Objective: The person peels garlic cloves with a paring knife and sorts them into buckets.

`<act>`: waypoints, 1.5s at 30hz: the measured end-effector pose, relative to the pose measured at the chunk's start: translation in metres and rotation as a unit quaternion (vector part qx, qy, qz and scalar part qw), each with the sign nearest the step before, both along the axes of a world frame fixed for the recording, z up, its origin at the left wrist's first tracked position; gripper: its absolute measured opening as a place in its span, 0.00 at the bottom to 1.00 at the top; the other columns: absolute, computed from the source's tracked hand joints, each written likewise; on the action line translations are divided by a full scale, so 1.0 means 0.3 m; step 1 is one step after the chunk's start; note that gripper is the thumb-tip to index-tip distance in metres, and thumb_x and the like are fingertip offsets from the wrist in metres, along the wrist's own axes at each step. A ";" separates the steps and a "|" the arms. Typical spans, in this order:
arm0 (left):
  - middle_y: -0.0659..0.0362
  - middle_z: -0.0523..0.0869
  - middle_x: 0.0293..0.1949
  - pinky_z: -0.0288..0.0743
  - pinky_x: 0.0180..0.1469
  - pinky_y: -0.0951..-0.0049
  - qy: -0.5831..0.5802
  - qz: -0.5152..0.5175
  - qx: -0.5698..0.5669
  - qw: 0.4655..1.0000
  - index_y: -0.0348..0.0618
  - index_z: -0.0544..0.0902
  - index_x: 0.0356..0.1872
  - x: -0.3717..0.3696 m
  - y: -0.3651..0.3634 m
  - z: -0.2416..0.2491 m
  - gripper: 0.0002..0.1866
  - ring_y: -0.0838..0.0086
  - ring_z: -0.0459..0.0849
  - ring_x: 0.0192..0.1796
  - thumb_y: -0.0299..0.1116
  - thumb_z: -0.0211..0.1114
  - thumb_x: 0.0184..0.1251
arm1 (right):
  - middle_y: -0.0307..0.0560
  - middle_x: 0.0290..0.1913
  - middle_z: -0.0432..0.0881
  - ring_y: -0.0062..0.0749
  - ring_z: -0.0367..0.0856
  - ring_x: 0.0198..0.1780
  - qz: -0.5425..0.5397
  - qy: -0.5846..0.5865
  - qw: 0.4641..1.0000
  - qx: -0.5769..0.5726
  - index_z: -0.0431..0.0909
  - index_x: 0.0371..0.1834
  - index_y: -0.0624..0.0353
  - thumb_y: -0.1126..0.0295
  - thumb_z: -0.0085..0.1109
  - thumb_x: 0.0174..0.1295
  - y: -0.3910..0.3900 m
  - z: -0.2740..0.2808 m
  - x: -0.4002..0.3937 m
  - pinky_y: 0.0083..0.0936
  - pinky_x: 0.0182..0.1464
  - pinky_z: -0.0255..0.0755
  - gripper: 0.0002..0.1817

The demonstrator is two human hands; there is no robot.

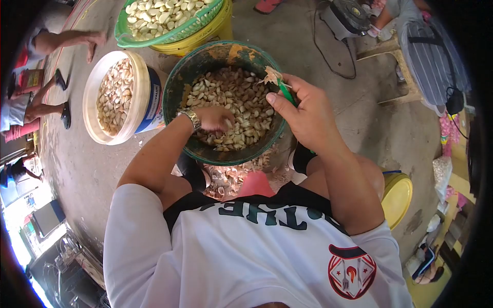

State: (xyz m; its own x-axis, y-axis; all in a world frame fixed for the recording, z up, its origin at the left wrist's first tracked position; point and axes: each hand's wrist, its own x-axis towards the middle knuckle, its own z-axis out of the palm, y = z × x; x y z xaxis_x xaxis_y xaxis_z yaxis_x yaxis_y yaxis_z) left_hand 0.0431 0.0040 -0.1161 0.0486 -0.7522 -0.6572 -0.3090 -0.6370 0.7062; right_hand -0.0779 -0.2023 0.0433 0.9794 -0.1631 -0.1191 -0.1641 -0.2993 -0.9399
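Observation:
My left hand (214, 119), with a metal watch (191, 119) at the wrist, reaches down into a large dark green tub (277, 134) among unpeeled garlic cloves (246, 134). Its fingers are blurred and partly hidden, so I cannot tell what they grip. Above the tub's right rim, my right hand (310, 113) is closed around a small green-handled knife (287, 92). Dry garlic skin (272, 76) clings at the far end of the knife.
A white bucket (94, 123) of garlic cloves stands left of the tub. Behind it, a green basket (154, 41) of peeled cloves sits on a yellow bucket (195, 49). Peelings (226, 179) litter the floor. Other people sit left and upper right. A yellow lid (399, 200) lies at right.

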 end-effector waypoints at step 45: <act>0.49 0.79 0.22 0.72 0.22 0.70 -0.388 -0.130 0.242 0.880 0.35 0.80 0.20 0.081 -0.045 -0.126 0.08 0.66 0.78 0.23 0.29 0.58 0.51 | 0.38 0.37 0.76 0.15 0.69 0.38 -0.007 0.010 0.998 0.063 0.69 0.48 0.67 0.72 0.54 0.55 -0.018 0.011 -0.013 0.14 0.43 0.63 0.18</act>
State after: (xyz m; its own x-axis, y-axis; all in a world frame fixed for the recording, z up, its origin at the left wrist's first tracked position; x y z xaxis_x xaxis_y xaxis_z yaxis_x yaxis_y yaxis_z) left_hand 0.0674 -0.0095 -0.1539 0.4915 -0.4461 -0.7480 -0.7586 -0.6411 -0.1161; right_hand -0.0819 -0.2076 0.0467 0.9743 -0.1592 -0.1596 -0.1872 -0.1774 -0.9662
